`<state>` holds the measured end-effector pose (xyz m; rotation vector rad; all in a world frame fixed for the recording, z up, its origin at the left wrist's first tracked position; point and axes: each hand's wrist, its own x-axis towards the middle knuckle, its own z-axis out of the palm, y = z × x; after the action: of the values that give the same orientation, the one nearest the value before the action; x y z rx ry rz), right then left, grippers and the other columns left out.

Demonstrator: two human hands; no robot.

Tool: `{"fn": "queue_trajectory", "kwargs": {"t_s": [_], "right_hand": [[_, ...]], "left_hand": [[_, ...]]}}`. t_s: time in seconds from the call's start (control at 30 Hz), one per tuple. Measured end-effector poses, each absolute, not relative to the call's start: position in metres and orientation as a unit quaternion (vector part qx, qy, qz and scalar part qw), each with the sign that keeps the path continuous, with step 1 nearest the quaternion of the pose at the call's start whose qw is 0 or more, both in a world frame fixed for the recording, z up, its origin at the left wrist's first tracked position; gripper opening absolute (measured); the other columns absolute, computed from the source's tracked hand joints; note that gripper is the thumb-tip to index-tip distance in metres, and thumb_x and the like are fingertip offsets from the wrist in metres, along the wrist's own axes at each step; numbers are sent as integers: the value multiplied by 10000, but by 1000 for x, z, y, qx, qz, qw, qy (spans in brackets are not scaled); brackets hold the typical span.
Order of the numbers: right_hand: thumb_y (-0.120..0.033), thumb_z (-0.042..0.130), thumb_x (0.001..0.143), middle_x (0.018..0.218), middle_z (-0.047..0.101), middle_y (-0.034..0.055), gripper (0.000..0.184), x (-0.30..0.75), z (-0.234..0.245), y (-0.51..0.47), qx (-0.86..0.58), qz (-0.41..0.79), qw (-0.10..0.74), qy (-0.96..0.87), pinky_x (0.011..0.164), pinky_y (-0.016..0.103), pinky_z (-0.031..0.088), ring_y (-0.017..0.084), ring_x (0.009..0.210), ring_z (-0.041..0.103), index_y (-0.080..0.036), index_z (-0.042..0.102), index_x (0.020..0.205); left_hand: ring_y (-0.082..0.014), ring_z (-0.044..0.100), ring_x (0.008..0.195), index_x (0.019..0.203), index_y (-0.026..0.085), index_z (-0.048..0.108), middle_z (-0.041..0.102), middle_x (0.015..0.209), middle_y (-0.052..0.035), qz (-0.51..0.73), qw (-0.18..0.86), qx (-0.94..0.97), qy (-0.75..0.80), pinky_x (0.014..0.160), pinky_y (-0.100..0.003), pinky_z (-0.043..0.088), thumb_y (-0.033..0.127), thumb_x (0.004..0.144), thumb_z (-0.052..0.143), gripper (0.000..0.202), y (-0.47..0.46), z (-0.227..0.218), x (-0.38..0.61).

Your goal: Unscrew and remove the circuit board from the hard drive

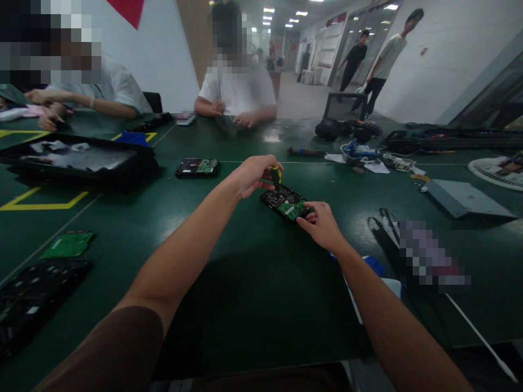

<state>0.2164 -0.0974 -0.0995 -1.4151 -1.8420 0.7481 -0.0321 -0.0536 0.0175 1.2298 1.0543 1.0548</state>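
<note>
Both arms stretched forward, converging toward centre. Bare left forearm (pixel 180 256) rises diagonally from lower left, brown sleeve (pixel 118 348) at upper arm. At its end, left hand (pixel 253 175) palm down, fingers curled closed in tight grip. Bare right forearm (pixel 379 305) enters from lower right. Its right hand (pixel 322 223) sits lower and nearer, palm down, fingers bent, tips drawn together, pressing downward. Hands near, not touching.
</note>
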Motion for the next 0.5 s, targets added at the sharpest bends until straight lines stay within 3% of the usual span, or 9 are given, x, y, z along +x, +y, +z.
{"fn": "queue_trajectory", "kwargs": {"t_s": [0.17,0.33,0.5], "right_hand": [[-359,744,828,1363,430,165,524,217,-100,-97,-542,286,345,-711,824,421,627,166,846,643,-162,607,1294],[-366,741,830,1366,427,159,512,216,-100,-97,-543,286,345,-710,816,430,629,160,836,641,-171,608,1284],[-356,745,824,1357,433,155,497,216,-101,-97,-540,287,353,-708,812,435,632,155,813,646,-173,614,1268]], "left_hand": [[-114,596,616,865,155,656,660,905,-81,447,542,535,469,493,-244,355,285,861,631,132,-53,17,-30],[-111,651,588,944,154,683,684,961,-91,428,569,548,439,526,-255,462,283,901,626,147,-60,23,-27],[-143,708,681,973,147,676,737,970,-107,439,592,533,415,621,-260,559,264,928,586,155,-66,25,-24]]}}
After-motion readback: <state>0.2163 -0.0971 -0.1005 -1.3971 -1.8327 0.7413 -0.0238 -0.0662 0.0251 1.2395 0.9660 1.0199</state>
